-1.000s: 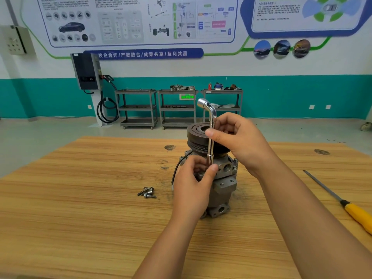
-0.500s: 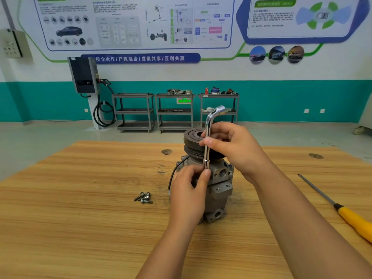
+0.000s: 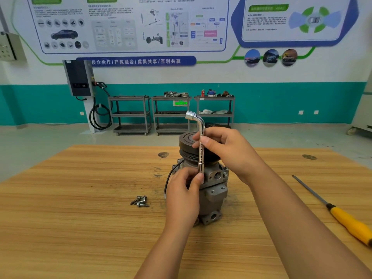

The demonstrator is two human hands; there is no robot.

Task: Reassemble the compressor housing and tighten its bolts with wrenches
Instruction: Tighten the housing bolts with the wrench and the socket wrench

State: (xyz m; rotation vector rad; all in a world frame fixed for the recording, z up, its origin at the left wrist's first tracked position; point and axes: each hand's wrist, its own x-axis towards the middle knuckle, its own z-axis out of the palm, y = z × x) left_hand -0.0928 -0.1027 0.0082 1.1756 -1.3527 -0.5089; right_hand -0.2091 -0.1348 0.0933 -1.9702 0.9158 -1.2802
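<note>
On table, one compressor, one wrench, left hand, right hand gripping

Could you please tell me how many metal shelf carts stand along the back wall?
3, side by side: the left cart next to the charger, the middle cart, and the right cart. None appears hidden.

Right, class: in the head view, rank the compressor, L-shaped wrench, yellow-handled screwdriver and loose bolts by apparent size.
1. compressor, bulkiest.
2. yellow-handled screwdriver and L-shaped wrench: unranked; the screwdriver looks longer but lies nearer the camera.
3. loose bolts, smallest.
</note>
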